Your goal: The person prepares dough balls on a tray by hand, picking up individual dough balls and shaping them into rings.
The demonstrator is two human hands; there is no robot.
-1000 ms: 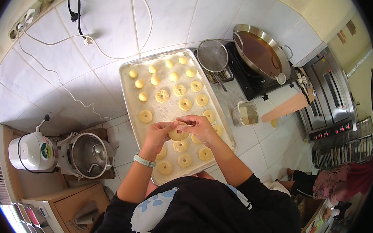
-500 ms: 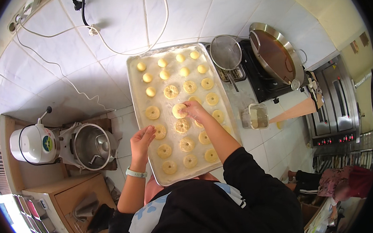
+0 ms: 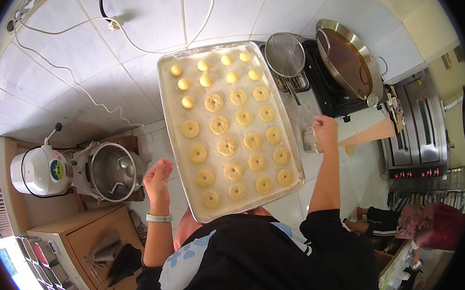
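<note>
A large metal baking tray (image 3: 178,173) holds flattened dough rings (image 3: 233,169) with small holes, lined up in rows. Smooth round dough balls (image 3: 205,80) sit at its far end. Beyond the tray's right edge, my right hand (image 3: 325,132) is over a clear plastic container (image 3: 308,139) and partly hides it. Its fingers are curled together; whatever they may hold is hidden. Off the tray's left side my left hand (image 3: 158,177) hovers with fingers stretched out and nothing in it. A pale watch band is on that wrist.
A round mesh strainer (image 3: 284,55) lies at the tray's far right corner. Behind it, a wide pan of brown liquid (image 3: 345,61) stands on a black stove (image 3: 329,98). A stand mixer (image 3: 114,172) is at left, a steel oven (image 3: 414,127) at right. Another person (image 3: 410,224) is at lower right.
My right hand has left a dough ring among the rows and moved right, off the tray to the plastic container. My left hand has drawn back leftward from the tray's edge.
</note>
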